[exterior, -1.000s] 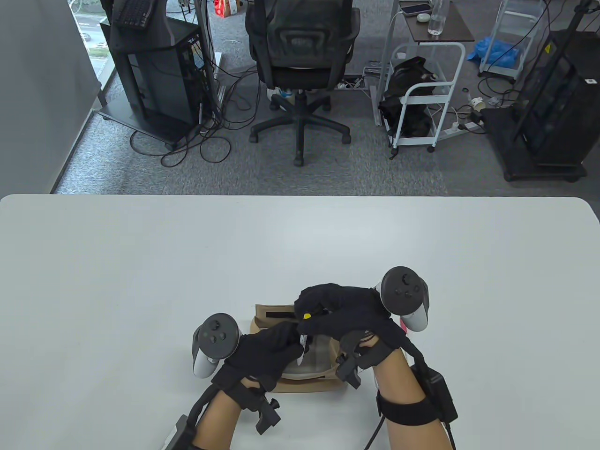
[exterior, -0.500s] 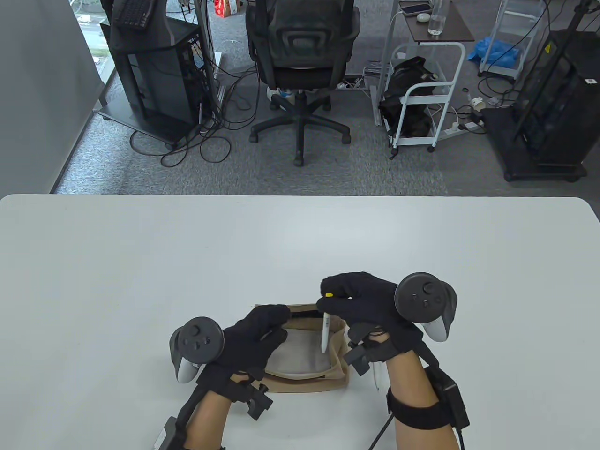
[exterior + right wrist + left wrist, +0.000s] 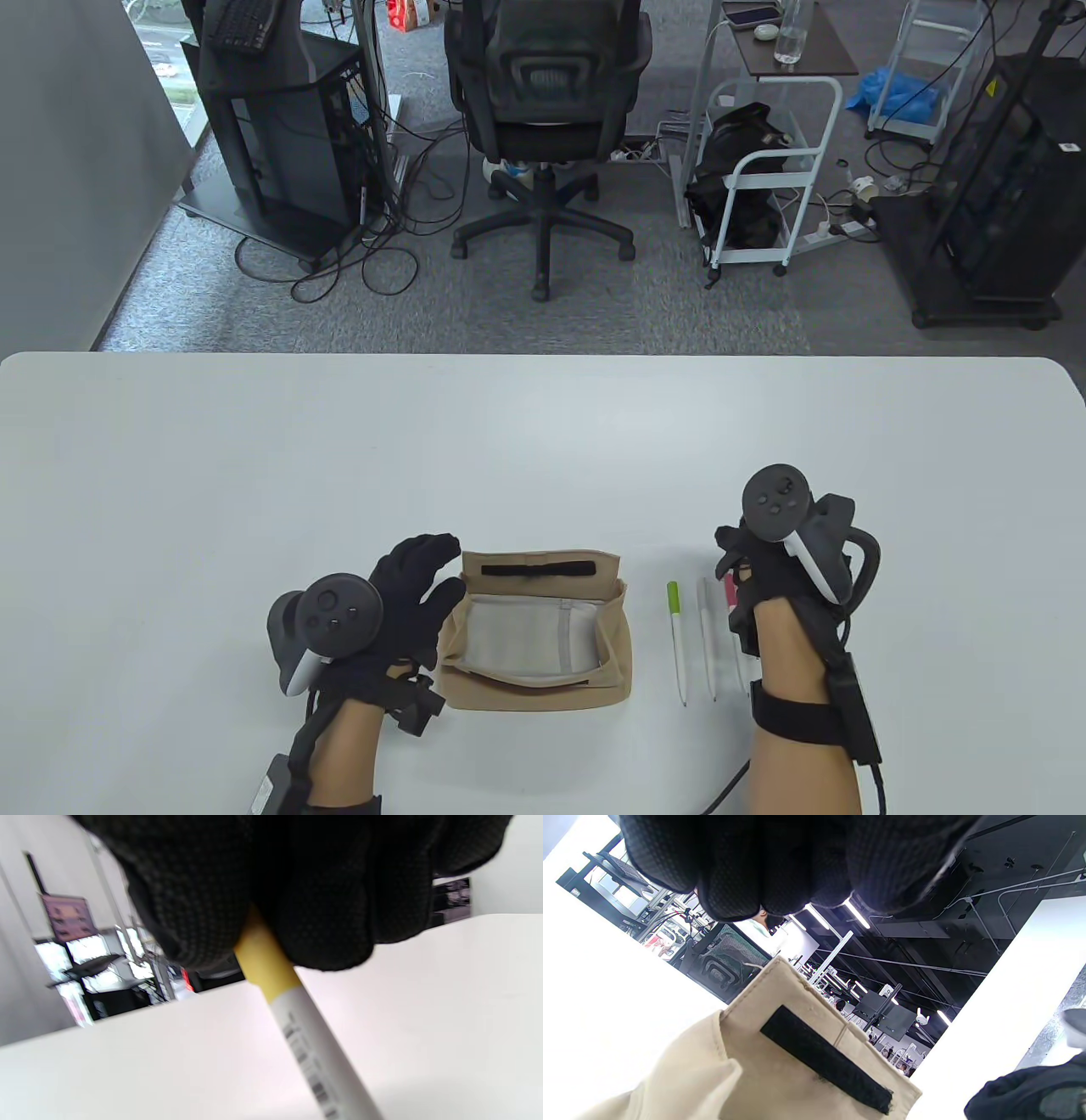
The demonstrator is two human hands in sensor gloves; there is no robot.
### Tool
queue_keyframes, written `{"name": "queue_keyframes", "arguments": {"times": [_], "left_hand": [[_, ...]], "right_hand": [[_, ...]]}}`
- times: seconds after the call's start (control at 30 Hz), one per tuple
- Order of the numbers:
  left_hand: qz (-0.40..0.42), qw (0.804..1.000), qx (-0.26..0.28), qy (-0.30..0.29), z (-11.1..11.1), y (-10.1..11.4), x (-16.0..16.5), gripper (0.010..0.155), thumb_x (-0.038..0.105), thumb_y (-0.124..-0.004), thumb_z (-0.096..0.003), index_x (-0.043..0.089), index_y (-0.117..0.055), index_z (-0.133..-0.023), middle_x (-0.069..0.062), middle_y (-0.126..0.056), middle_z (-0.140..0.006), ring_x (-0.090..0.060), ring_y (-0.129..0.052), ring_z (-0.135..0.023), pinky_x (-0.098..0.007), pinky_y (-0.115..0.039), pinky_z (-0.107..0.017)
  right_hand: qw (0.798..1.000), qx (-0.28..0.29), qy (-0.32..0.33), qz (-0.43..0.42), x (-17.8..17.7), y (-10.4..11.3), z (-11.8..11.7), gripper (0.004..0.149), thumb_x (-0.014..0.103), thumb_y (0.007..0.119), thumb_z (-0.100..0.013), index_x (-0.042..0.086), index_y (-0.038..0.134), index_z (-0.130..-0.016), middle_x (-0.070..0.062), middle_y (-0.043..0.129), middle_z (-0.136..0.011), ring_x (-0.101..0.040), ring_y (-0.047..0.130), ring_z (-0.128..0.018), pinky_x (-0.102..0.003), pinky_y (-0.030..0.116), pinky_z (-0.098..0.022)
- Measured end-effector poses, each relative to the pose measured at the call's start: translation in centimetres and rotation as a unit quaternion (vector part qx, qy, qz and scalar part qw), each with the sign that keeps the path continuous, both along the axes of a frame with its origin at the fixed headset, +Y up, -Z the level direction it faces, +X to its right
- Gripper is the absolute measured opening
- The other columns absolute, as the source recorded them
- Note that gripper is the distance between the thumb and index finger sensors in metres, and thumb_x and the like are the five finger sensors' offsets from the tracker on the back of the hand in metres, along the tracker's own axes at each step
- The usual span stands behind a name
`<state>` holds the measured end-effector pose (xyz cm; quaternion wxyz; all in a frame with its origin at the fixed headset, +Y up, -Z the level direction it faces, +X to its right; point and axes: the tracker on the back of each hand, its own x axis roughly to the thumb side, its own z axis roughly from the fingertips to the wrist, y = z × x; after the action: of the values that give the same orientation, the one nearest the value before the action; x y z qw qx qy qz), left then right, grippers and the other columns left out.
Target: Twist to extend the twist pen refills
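A beige fabric pouch (image 3: 543,692) lies open near the table's front edge; it also shows in the left wrist view (image 3: 780,1077). My left hand (image 3: 420,569) is open, its fingers spread against the pouch's left side. A green-ended pen (image 3: 678,641), a white pen (image 3: 708,637) and a pink-ended pen (image 3: 730,592) lie side by side to the right of the pouch. My right hand (image 3: 736,552) is over the pink-ended pen. In the right wrist view it grips a white pen with a yellow end (image 3: 292,1014). That pen is hidden under the hand in the table view.
The white table (image 3: 509,441) stretches far and wide beyond the hands. An office chair (image 3: 543,127) and carts stand on the floor past its far edge.
My right hand has carried the yellow-ended pen from above the pouch to the right, beside the pens lying there. My left hand has let go of it, opened and moved to the pouch's left side.
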<state>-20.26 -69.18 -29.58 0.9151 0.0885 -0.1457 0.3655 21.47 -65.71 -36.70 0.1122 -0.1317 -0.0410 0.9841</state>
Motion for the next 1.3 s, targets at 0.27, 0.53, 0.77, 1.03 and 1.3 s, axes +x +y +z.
{"name": "queue_keyframes", "arguments": {"times": [0.27,0.53,0.77,1.03,1.3], "left_hand": [[-0.003,1.0,-0.002,-0.003,0.0,0.0,0.1,0.062,0.039,-0.084,-0.0446,0.01,-0.073,-0.098,-0.021,-0.076,-0.098,-0.044,-0.086,-0.085,-0.06,-0.071,-0.061],[-0.009,1.0,0.0,-0.004,0.0,0.0,0.2,0.063,0.039,-0.084,-0.0445,0.01,-0.073,-0.099,-0.021,-0.076,-0.099,-0.045,-0.085,-0.086,-0.061,-0.07,-0.061],[-0.015,1.0,-0.001,-0.006,0.0,0.0,0.3,0.063,0.039,-0.084,-0.0445,0.01,-0.073,-0.099,-0.02,-0.075,-0.099,-0.045,-0.085,-0.086,-0.061,-0.07,-0.062],[-0.024,1.0,-0.004,-0.007,0.0,-0.1,0.5,0.063,0.039,-0.084,-0.0444,0.01,-0.073,-0.099,-0.021,-0.075,-0.099,-0.045,-0.085,-0.087,-0.061,-0.07,-0.062],[-0.029,1.0,-0.007,-0.006,0.0,-0.1,0.6,0.063,0.039,-0.084,-0.0444,0.01,-0.073,-0.099,-0.02,-0.075,-0.1,-0.045,-0.084,-0.087,-0.062,-0.069,-0.062]], "right_hand": [[0.996,-0.059,-0.059,0.016,2.0,-5.4,-1.5,0.051,0.036,0.101,-0.033,-0.005,0.099,-0.064,-0.023,0.108,-0.047,-0.042,0.097,-0.057,-0.066,0.073,-0.052],[0.996,-0.051,-0.062,0.033,2.4,-7.9,-2.1,0.052,0.037,0.101,-0.032,-0.005,0.101,-0.063,-0.022,0.109,-0.044,-0.041,0.098,-0.055,-0.065,0.075,-0.051],[0.994,-0.066,-0.069,0.06,2.2,-9.3,-2.4,0.053,0.038,0.101,-0.031,-0.005,0.102,-0.062,-0.021,0.11,-0.043,-0.04,0.099,-0.054,-0.065,0.076,-0.05],[0.991,-0.073,-0.077,0.077,2.1,-10.3,-2.7,0.053,0.038,0.102,-0.031,-0.006,0.102,-0.061,-0.022,0.11,-0.042,-0.041,0.099,-0.053,-0.065,0.076,-0.05],[0.99,-0.08,-0.086,0.072,2.1,-10.3,-2.7,0.055,0.039,0.101,-0.031,-0.006,0.102,-0.062,-0.023,0.11,-0.043,-0.042,0.099,-0.054,-0.065,0.075,-0.051]]}}
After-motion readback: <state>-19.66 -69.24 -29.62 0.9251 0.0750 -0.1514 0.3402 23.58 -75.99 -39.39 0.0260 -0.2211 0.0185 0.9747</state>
